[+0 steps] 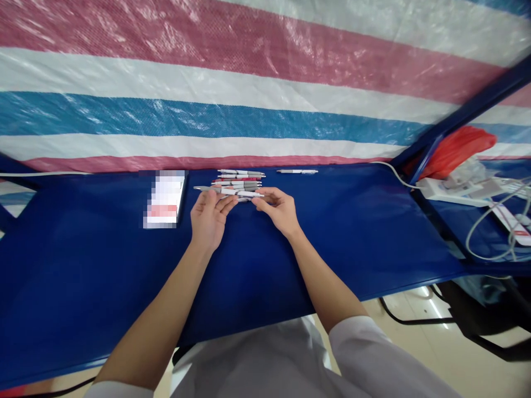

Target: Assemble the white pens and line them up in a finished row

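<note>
My left hand (208,219) is closed around the grey and white part of a pen (248,194), whose pointed end sticks out to the left. The fingers of my right hand (280,211) pinch the pen's white right end. Fingers cover part of its middle, so I cannot tell whether it is in one piece. Just behind my hands, several retractable pens (240,175) lie side by side on the blue table (257,265). One of them has red on it. Another white and grey pen (297,171) lies apart, to the right of the row.
To the left stands a phone-like flat object (181,202) with a blurred-out face. At the right are a white power strip (454,193), looped cables (468,243) and a red plastic bag (460,149). A striped plastic sheet (232,121) hangs behind the table.
</note>
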Motion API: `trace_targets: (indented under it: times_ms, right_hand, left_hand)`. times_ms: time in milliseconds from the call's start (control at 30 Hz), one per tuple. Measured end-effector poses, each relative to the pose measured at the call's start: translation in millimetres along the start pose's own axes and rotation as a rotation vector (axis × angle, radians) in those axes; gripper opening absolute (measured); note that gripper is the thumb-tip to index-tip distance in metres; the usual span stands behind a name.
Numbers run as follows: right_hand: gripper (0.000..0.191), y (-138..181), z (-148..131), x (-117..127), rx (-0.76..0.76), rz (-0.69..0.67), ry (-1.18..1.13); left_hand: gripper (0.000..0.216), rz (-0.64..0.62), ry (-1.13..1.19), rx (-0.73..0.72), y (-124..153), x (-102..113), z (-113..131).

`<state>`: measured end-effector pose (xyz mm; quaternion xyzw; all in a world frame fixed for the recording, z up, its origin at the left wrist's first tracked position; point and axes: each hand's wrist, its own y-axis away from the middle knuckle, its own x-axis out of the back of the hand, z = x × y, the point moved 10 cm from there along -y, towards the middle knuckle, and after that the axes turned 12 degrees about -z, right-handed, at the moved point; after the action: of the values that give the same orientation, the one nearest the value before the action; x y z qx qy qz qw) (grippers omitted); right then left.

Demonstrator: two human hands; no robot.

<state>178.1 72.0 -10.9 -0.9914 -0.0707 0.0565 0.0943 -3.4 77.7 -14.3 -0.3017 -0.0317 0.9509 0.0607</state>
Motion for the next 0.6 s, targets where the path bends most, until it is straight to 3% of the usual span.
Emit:
trace_targets:
  times_ms: [200,367,500,600]
  right_hand:
    - [0.025,3.1,-2.0,-2.9,-0.008,0.088,-0.274]
    - [0.024,5.1,6.8,6.0,0.010,0.285,-0.576]
    - [0.020,9.3,20.2,26.6,-0.015,0.474,-0.760]
    - [0.018,13.5,26.7,48.3,0.005,0.579,-0.903]
  left_hand:
    - [0.036,0.004,-0.010,0.042,0.6,-1.3,-5.0]
    - [0.035,-0.140,-0.168,0.083,7.2,-19.5,-17.2]
    - [0.032,-0.291,-0.547,0.021,13.9,-33.1,-13.4]
    - [0.027,-0.410,-0.913,-0.142,20.0,-47.9,-0.7]
